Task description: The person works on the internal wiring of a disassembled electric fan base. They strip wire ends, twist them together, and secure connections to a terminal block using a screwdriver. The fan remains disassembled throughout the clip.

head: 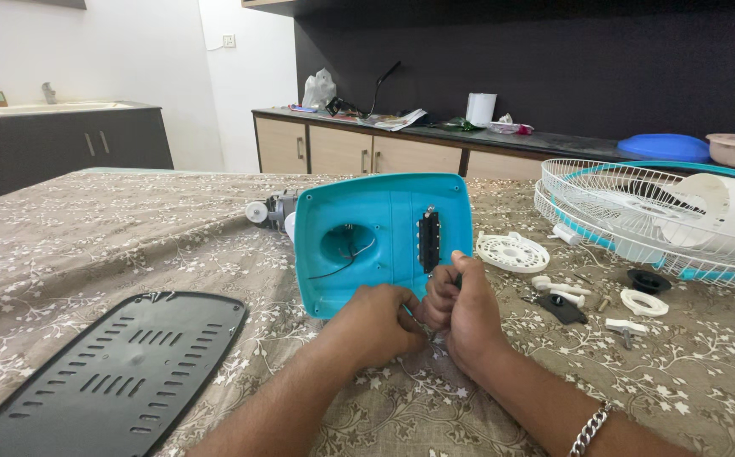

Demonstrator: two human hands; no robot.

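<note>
Head view: I'm closing my left hand (378, 326) and right hand (461, 309) together at the lower edge of the turquoise fan base (383, 241) standing tilted on the patterned tablecloth (88, 245), black vented cover (118, 372) lying left.

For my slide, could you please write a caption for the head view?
Left hand and right hand work at the lower edge of a turquoise fan base on a floral tablecloth.
</note>
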